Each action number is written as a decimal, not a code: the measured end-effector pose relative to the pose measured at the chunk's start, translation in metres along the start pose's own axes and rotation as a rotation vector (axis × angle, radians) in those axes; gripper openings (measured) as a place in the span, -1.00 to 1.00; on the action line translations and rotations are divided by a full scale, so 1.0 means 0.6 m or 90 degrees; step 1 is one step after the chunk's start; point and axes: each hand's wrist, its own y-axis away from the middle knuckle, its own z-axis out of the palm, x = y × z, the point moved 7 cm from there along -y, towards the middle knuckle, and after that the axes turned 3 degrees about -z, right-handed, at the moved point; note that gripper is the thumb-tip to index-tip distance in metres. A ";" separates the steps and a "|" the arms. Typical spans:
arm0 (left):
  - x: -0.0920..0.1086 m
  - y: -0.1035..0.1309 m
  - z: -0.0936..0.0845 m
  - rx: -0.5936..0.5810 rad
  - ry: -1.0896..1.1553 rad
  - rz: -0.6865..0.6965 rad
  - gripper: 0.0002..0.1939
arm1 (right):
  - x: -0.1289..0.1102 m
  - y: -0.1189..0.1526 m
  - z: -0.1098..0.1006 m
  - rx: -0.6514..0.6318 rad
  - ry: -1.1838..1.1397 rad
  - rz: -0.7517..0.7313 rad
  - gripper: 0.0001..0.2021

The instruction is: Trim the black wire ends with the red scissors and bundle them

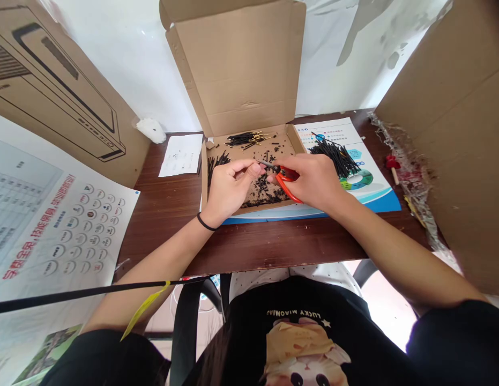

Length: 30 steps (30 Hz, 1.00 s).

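Above the cardboard tray [295, 140] my right hand [313, 177] grips a pair of red-handled scissors [288, 188]. Their grey blades point left, up to the fingertips of my left hand [235, 185]. My left thumb and fingers are pinched together; whatever they hold is too small or hidden to name. Black cut scraps [267, 187] are scattered over the tray's floor under both hands. At the tray's back lies a bundle of black strips with gold-coloured ends [249, 139]. More black strips [217, 162] lie at its left side, partly behind my left hand.
Right of the tray, a pile of black strips [340, 155] rests on a printed sheet [378, 187]. A small white paper [180, 155] lies to the left. Large cardboard panels [446, 134] flank the brown table [249, 241], and the box's lid [241, 64] stands up behind.
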 end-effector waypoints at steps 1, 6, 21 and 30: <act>0.001 0.000 0.000 -0.002 -0.007 0.003 -0.64 | -0.001 0.000 0.000 0.000 0.001 -0.004 -0.56; 0.000 -0.001 -0.002 -0.010 -0.046 0.007 -0.60 | 0.001 0.001 0.001 0.002 0.017 -0.023 -0.60; -0.001 -0.004 0.001 -0.064 -0.043 0.022 -0.57 | 0.011 -0.002 -0.001 -0.027 -0.025 0.033 -0.53; 0.000 -0.004 0.004 -0.081 -0.060 0.027 -0.55 | 0.005 0.001 0.006 -0.032 -0.021 0.010 -0.51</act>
